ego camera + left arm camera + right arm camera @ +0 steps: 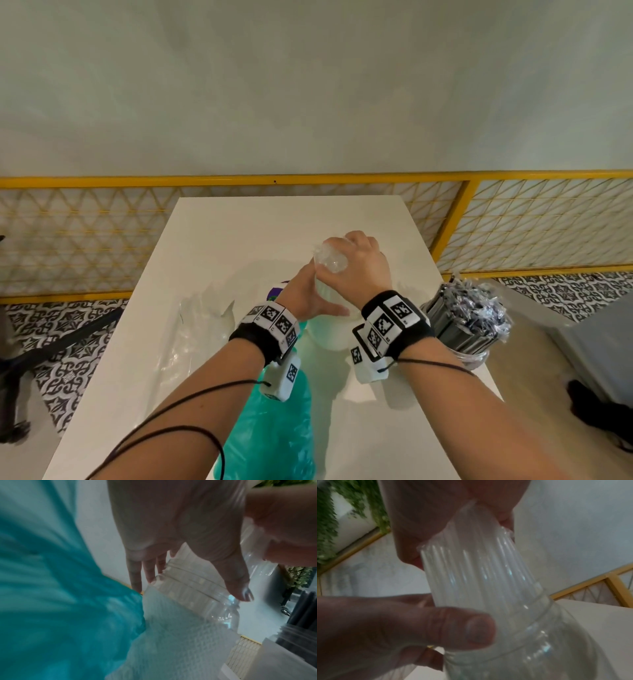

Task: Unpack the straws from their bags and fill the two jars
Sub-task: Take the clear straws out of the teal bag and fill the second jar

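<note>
A clear plastic jar [329,330] stands mid-table, its ribbed neck plain in the wrist views [197,599] [547,649]. A bundle of clear white straws [330,257] [479,574] pokes out of its mouth, tilted. My right hand [356,260] grips the top of that bundle from above [447,509]. My left hand [313,291] holds the jar at its neck, thumb [453,627] against the straws at the rim, fingers [137,577] down the far side. A second jar [462,329] packed with black straws stands at the table's right edge.
A teal plastic bag [274,438] [51,601] lies along the front of the white table [239,219], under my left wrist. Crumpled clear bags [198,318] lie to the left. A yellow mesh railing [466,205] runs behind the table.
</note>
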A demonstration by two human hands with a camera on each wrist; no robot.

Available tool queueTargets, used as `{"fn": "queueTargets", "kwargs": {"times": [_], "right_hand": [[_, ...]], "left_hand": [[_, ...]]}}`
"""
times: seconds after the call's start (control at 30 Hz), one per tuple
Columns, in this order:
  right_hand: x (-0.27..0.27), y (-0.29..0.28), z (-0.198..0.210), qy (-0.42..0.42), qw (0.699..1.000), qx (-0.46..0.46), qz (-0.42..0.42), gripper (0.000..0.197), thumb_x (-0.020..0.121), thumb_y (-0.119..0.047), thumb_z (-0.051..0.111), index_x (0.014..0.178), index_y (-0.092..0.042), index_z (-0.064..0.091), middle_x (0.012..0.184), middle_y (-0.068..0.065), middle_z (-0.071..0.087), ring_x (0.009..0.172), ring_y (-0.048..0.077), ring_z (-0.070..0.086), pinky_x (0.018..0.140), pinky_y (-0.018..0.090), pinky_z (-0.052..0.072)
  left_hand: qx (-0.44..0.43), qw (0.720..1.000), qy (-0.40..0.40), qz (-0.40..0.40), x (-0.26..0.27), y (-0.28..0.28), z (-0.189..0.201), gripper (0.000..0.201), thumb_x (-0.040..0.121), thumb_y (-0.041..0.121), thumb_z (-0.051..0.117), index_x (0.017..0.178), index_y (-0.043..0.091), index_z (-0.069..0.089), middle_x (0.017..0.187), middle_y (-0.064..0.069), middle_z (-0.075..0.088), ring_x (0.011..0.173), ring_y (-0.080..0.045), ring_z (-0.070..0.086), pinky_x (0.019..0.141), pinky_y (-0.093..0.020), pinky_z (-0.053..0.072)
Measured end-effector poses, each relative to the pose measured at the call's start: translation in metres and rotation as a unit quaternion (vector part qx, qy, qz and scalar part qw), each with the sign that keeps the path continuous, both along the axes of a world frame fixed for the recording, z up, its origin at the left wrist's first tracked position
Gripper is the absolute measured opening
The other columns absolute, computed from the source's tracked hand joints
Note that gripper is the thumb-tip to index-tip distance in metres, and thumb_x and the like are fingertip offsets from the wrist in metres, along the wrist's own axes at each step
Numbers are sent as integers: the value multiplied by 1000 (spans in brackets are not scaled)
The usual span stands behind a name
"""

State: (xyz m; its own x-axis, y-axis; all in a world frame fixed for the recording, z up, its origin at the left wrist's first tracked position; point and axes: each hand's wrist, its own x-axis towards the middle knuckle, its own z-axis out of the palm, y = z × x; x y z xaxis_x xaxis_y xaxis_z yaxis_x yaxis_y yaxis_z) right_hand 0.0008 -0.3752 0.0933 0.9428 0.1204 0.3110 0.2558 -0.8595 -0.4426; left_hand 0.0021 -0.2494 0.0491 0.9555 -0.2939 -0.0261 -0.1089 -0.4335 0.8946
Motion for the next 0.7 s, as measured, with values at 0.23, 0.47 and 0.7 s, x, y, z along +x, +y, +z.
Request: {"fn": "queueTargets", "kwargs": {"times": [0.23, 0.47, 0.7], "right_hand": [[-6, -6, -9, 44, 992, -118, -30, 73, 75, -76, 27, 133, -34, 42, 142, 5, 40, 136, 28, 28, 113, 56, 17], [-36, 2, 7, -191, 974, 75, 92, 48, 84, -50, 55, 115, -14, 61, 118, 10, 59, 116, 23, 50, 100, 37, 40], [-98, 41, -58, 274, 957, -55, 82, 71, 69, -81, 47, 104, -20, 61, 99, -2, 66, 90, 18, 62, 78, 32, 47]], "left_hand": [[74, 995, 59, -11, 2, 0, -5, 85, 52, 47, 86, 124, 27, 46, 120, 12, 54, 113, -11, 50, 100, -33, 42], [83, 992, 0, 99, -21, 59, 35, 97, 68, 41, 77, 145, 21, 21, 149, -2, 32, 134, -19, 35, 111, -41, 32], [180, 884, 67, 427, -86, 195, -13, 70, 78, 52, 64, 127, 4, 49, 129, -23, 51, 114, -36, 52, 96, -46, 43]]}}
